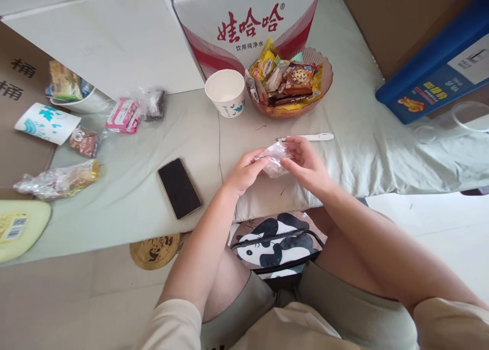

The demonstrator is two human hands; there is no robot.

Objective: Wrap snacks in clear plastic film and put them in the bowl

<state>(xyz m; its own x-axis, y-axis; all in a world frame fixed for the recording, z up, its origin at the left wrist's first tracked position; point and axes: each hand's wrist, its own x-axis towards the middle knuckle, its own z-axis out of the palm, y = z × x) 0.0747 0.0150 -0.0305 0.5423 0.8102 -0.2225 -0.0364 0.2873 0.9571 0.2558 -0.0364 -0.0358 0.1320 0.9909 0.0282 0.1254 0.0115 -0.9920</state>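
Between my hands is a small crinkled clear plastic bag point(275, 162), held low over the cloth; what it contains is hard to make out. My left hand point(245, 172) pinches its left side, the thumb lying along the top. On the other side, my right hand point(310, 167) has curled fingers and a thumb against the bag's right edge. Just beyond the right fingertips lies a white craft knife point(315, 137). A white paper cup point(225, 96) stands upright farther back, beside a pinkish scalloped bowl point(327, 74) heaped with wrapped snacks.
A dark-screened phone point(179, 188) lies left of my hands. Farther left are a tipped paper cup point(48, 123), a pink packet point(124, 115) and a plastic-wrapped item point(61, 179). A white carton point(248, 19) stands behind; a blue box point(431, 70) leans at right near a clear container point(458, 123).
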